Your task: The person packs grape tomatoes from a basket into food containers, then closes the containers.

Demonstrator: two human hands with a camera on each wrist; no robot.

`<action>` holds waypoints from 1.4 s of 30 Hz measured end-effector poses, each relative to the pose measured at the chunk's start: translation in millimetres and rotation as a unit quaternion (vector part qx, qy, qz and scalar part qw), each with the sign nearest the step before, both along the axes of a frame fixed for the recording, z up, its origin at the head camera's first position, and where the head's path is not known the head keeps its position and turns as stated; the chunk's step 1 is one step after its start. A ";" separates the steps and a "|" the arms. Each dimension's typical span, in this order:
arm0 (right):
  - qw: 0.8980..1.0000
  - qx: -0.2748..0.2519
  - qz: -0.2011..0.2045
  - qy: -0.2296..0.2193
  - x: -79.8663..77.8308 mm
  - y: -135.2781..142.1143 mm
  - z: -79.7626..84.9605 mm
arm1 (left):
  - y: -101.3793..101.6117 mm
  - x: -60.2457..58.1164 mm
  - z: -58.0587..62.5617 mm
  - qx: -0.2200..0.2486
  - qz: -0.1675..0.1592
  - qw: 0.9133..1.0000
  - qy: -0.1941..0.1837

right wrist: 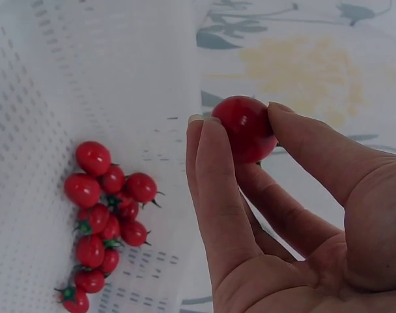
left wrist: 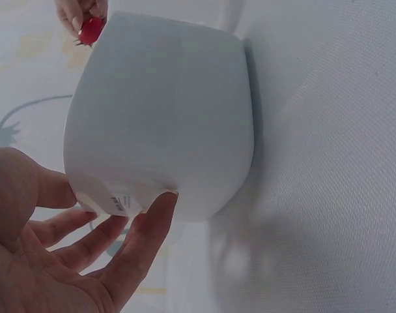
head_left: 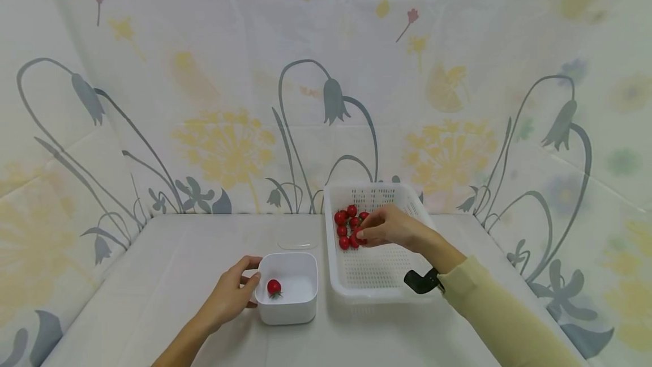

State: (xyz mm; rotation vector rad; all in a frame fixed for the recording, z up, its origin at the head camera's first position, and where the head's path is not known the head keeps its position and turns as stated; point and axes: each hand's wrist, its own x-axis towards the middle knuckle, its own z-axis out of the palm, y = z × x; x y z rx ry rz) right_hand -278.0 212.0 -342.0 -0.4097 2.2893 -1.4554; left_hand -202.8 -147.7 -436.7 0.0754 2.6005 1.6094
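My right hand (head_left: 389, 226) pinches a red cherry tomato (right wrist: 245, 129) between thumb and fingertips, over the left part of a white perforated basket (head_left: 379, 293). Below it, several more cherry tomatoes (right wrist: 90, 218), some with green stems, cluster along the basket's left side. On the left, my left hand (head_left: 231, 293) touches the outer left wall of a small white square container (head_left: 287, 315) with its thumb and spread fingertips. One cherry tomato (head_left: 274, 286) lies inside that container. The left wrist view shows the container's plain outer wall and small printed marks by the fingers.
A clear flat lid-like piece (head_left: 297, 244) lies on the white table (head_left: 198, 237) behind the container. The basket stands just right of the container. A flower-printed cloth (head_left: 326, 129) hangs behind the table and along both sides.
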 end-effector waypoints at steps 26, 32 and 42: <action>0.998 -0.045 0.041 0.025 26.8 -29.5 -1.0 | 1.1 2.1 2.0 0.001 0.002 1.000 0.003; 0.998 -0.040 0.038 0.040 31.7 -41.0 -6.4 | 1.5 1.9 2.6 -0.003 -0.001 1.000 0.001; 0.996 -0.007 0.041 0.084 40.0 -65.3 -16.3 | 1.1 1.5 2.9 0.001 0.000 1.000 -0.002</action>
